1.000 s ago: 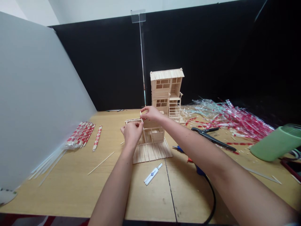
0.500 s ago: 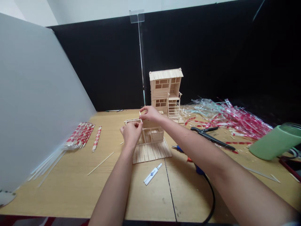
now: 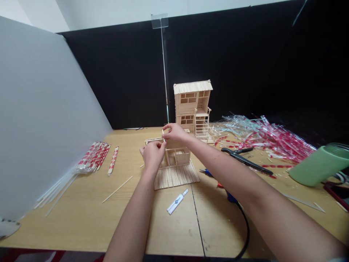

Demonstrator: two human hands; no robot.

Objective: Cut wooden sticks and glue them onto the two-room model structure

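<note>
A low wooden-stick model (image 3: 177, 177) with a slatted base and partly built walls stands at the middle of the table. My right hand (image 3: 176, 132) pinches a short pale stick (image 3: 163, 135) that stands upright over the model's top edge. Just below and to the left, my left hand (image 3: 153, 154) has its thumb and forefinger pressed together at the stick's lower end, against the model's wall. My fingers cover part of that wall. Behind and to the right stands a taller stick house (image 3: 193, 103) with a roof and a small stair.
Wrapped sticks (image 3: 94, 156) lie on the left, a loose stick (image 3: 117, 189) nearer. A white knife-like tool (image 3: 177, 202) lies in front. On the right are black pliers (image 3: 247, 161), a blue corded tool (image 3: 231, 196), red and clear wrappers (image 3: 272, 138), and a green cup (image 3: 316, 165).
</note>
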